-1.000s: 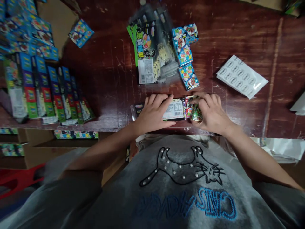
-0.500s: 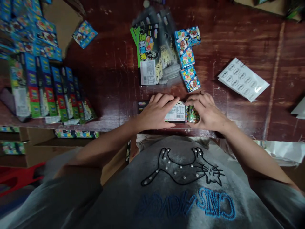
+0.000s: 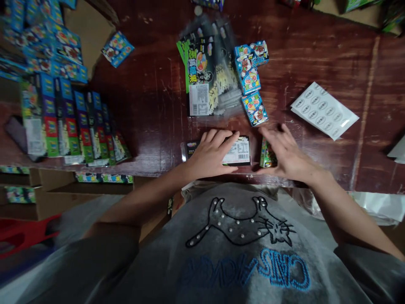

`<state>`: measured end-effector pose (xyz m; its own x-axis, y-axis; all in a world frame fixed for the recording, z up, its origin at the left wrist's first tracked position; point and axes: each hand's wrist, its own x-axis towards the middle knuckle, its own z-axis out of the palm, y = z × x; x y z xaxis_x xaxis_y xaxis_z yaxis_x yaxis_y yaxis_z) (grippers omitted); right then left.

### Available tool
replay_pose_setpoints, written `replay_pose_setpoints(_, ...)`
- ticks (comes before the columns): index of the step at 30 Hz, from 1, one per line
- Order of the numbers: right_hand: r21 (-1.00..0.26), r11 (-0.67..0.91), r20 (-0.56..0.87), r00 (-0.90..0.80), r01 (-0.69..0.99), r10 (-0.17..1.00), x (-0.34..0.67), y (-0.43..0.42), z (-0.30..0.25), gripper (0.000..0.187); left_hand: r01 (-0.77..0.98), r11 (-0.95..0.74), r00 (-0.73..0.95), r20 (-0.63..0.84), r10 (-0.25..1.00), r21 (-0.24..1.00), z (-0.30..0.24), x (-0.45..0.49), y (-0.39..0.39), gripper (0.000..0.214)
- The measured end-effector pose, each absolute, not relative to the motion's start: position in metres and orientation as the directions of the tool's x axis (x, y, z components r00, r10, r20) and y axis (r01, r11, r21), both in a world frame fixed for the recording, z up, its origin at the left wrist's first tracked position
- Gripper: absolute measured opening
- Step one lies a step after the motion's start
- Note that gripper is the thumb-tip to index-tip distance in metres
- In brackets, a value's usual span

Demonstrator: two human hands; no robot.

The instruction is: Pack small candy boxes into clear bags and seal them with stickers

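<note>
My left hand lies over a flat black printed packet near the table's front edge. Its fingers run along the far edge, its thumb along the near one, and a white label panel shows beside them. A short gap separates the packet's right end from a small green printed box. My right hand grips that box between fingers and thumb, covering its right part. Just beyond the hands are small blue printed boxes and a fanned pile of black, clear-sided packets.
Filled packets stand in a row at the left, before a heap of blue boxes. One blue box lies apart. A sticker sheet rests at the right. Cardboard compartments sit under the table's front edge.
My right hand has moved right, away from the packet, and a gap now shows between the packet and the green box. My left hand stays on the packet. The view has shifted slightly.
</note>
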<state>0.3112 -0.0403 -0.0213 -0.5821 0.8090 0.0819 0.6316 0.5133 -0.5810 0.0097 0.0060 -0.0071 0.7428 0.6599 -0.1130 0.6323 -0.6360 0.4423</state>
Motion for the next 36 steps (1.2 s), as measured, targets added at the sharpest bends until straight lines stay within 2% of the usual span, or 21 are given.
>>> replay_pose_setpoints(3, -0.574, 0.493, 0.034, -0.582, 0.654, 0.812, 0.333, -0.046, -0.012, 0.133, 0.639, -0.631, 0.737, -0.116, 0.666, 0.439, -0.007, 0.008, 0.005, 0.104)
replay_pose_setpoints(5, -0.569, 0.476, 0.032, -0.561, 0.671, 0.827, 0.343, -0.05, -0.007, 0.119, 0.642, -0.633, 0.737, -0.12, 0.665, 0.432, -0.006, 0.009, 0.005, 0.104)
replay_pose_setpoints(9, -0.565, 0.486, 0.118, -0.518, 0.667, 0.847, 0.343, -0.051, -0.01, 0.078, 0.634, -0.643, 0.746, -0.12, 0.655, 0.431, -0.006, 0.013, 0.007, 0.103)
replay_pose_setpoints(12, -0.569, 0.522, 0.194, -0.513, 0.636, 0.836, 0.34, -0.045, -0.016, 0.066, 0.639, -0.647, 0.743, -0.116, 0.659, 0.415, -0.007, 0.017, 0.009, 0.103)
replay_pose_setpoints(17, -0.553, 0.49, 0.192, -0.469, 0.674, 0.862, 0.343, -0.037, -0.014, 0.071, 0.651, -0.638, 0.733, -0.119, 0.67, 0.411, -0.008, 0.018, 0.011, 0.104)
replay_pose_setpoints(21, -0.375, 0.243, 0.092, -0.225, 0.895, 0.97, 0.325, -0.045, -0.01, 0.097, 0.683, -0.6, 0.695, -0.117, 0.709, 0.416, -0.006, 0.023, 0.003, 0.104)
replay_pose_setpoints(24, -0.312, 0.122, 0.072, -0.104, 0.942, 0.992, 0.315, -0.055, -0.008, 0.102, 0.705, -0.575, 0.666, -0.11, 0.737, 0.416, -0.005, 0.025, -0.005, 0.104)
replay_pose_setpoints(27, -0.352, 0.226, 0.053, -0.222, 0.908, 0.974, 0.323, -0.062, -0.001, 0.098, 0.708, -0.577, 0.659, -0.089, 0.746, 0.407, -0.006, 0.023, -0.009, 0.103)
replay_pose_setpoints(30, -0.375, 0.315, -0.009, -0.343, 0.872, 0.939, 0.336, -0.063, 0.007, 0.068, 0.705, -0.581, 0.656, -0.063, 0.752, 0.406, -0.004, 0.023, -0.01, 0.1)
replay_pose_setpoints(32, -0.406, 0.282, 0.02, -0.301, 0.869, 0.954, 0.337, -0.061, 0.009, 0.056, 0.718, -0.562, 0.636, -0.061, 0.769, 0.41, 0.0, 0.028, -0.011, 0.095)
replay_pose_setpoints(36, -0.582, 0.143, 0.212, -0.02, 0.801, 0.977, 0.312, -0.056, 0.005, 0.062, 0.769, -0.414, 0.511, -0.079, 0.856, 0.488, 0.012, 0.044, -0.015, 0.093)
